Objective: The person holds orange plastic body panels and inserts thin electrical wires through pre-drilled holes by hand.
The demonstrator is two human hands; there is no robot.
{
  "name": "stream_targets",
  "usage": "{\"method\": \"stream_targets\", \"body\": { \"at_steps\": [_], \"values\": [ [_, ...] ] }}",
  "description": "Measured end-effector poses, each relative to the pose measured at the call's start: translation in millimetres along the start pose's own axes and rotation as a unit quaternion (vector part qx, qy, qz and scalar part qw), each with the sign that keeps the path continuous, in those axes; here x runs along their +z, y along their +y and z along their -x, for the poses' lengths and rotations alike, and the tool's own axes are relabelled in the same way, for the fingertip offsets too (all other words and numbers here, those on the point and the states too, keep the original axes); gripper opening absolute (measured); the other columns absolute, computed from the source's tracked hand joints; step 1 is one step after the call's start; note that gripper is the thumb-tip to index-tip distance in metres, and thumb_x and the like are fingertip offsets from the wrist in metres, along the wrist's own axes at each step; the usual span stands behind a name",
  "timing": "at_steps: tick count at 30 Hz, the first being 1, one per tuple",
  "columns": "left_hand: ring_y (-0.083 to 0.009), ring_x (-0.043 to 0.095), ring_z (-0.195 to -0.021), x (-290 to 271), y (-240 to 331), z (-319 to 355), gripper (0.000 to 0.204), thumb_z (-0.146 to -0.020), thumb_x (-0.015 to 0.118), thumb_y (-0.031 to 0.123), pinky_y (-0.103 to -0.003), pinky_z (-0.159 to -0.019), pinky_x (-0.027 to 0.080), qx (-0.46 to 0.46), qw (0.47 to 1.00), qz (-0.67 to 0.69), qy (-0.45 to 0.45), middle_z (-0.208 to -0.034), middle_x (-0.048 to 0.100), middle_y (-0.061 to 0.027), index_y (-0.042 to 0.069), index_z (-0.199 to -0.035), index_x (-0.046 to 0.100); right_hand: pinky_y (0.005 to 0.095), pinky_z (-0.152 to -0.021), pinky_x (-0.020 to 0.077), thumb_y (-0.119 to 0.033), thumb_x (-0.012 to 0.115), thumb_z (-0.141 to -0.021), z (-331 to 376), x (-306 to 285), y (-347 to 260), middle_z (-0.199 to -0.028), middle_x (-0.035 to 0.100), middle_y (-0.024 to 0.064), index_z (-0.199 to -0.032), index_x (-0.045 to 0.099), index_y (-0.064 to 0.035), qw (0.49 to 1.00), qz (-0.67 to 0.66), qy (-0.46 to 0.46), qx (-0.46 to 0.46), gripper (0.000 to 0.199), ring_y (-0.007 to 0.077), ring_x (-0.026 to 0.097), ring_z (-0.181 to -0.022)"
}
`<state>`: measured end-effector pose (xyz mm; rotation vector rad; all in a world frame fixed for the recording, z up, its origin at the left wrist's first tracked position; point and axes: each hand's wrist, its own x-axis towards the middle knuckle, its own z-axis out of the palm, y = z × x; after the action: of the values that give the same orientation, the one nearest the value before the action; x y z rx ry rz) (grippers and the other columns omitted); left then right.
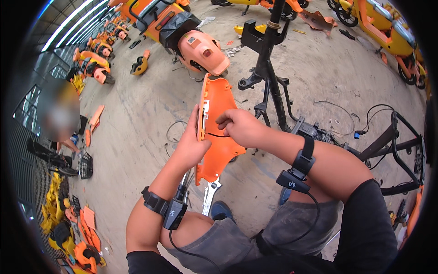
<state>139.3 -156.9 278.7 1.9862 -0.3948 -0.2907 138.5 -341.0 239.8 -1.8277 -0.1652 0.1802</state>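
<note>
An orange scooter body panel [220, 102] stands upright in front of me, its curved inner side facing right. My left hand [194, 137] grips its left edge, with the thumb near the inner side. Out of the panel's inner side comes a short black cable [216, 134]. It runs into the curled fingers of my right hand [242, 129], which close on it; the cable's far end is hidden there. Below the panel, by my left knee, a silver adjustable wrench [210, 195] shows, partly covered by the panel and my leg.
A bare black scooter frame [269, 68] rises just beyond my right hand. Another black tubular frame [394, 150] lies at the right. An orange scooter [200, 48] stands ahead. Loose orange panels [89, 228] and yellow parts pile up at left, near another person [61, 114].
</note>
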Motion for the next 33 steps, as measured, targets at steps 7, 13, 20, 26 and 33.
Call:
{"method": "stream_targets", "body": {
  "at_steps": [7, 13, 20, 26, 33],
  "values": [
    [-0.0190, 0.057, -0.104, -2.0, 0.6, 0.8, 0.091, -0.076, 0.048, -0.006, -0.027, -0.087, 0.047, -0.012, 1.000, -0.011, -0.010, -0.131, 0.052, -0.0143, 0.009, -0.155, 0.006, 0.0287, -0.055, 0.0462, -0.042, 0.051, -0.098, -6.9, 18.0, -10.8, -0.090, 0.066, 0.0087, -0.115, 0.060, 0.0001, 0.989, -0.078, -0.113, 0.052, 0.046, 0.0114, 0.053, -0.060],
    [-0.0225, 0.054, -0.115, -8.3, 2.6, 4.2, 0.091, -0.077, 0.049, -0.006, -0.029, -0.095, 0.044, -0.045, 0.998, 0.034, -0.020, -0.134, 0.050, -0.0177, 0.006, -0.154, 0.003, 0.0241, -0.053, 0.0418, -0.041, 0.054, -0.098, -20.2, 23.2, -1.9, -0.091, 0.067, 0.0031, -0.114, 0.061, -0.0016, 0.970, -0.167, -0.159, 0.080, 0.044, 0.0075, 0.047, -0.059],
    [-0.0242, 0.052, -0.120, -14.0, -19.6, 6.3, 0.092, -0.076, 0.050, -0.004, -0.031, -0.101, 0.041, -0.004, 1.000, -0.011, 0.026, -0.137, 0.047, -0.0176, 0.007, -0.154, 0.003, 0.0214, -0.049, 0.0349, -0.036, 0.053, -0.100, -20.5, 28.7, -9.8, -0.077, 0.057, -0.0024, -0.110, 0.062, -0.0025, 0.968, -0.166, -0.182, 0.055, 0.036, 0.0049, 0.041, -0.056],
    [-0.0291, 0.039, -0.135, -15.5, -16.6, 6.0, 0.088, -0.077, 0.049, -0.003, -0.031, -0.107, 0.034, 0.013, 0.999, -0.025, 0.043, -0.147, 0.036, -0.0231, 0.002, -0.153, 0.004, 0.0218, -0.044, 0.0295, -0.034, 0.051, -0.100, -18.8, 27.4, -14.0, -0.065, 0.045, -0.0050, -0.109, 0.060, -0.0022, 0.952, -0.216, -0.194, 0.098, 0.034, 0.0049, 0.036, -0.050],
    [-0.0374, 0.036, -0.135, -9.9, -19.9, 5.6, 0.090, -0.076, 0.051, -0.003, -0.036, -0.109, 0.033, 0.033, 0.997, -0.061, 0.043, -0.146, 0.033, -0.0282, 0.001, -0.153, 0.005, 0.0236, -0.045, 0.0325, -0.022, 0.050, -0.094, -18.2, 32.9, -18.2, -0.063, 0.048, -0.0026, -0.105, 0.062, -0.0007, 0.965, -0.204, -0.132, 0.101, 0.027, 0.0064, 0.040, -0.049]
  ]
}}
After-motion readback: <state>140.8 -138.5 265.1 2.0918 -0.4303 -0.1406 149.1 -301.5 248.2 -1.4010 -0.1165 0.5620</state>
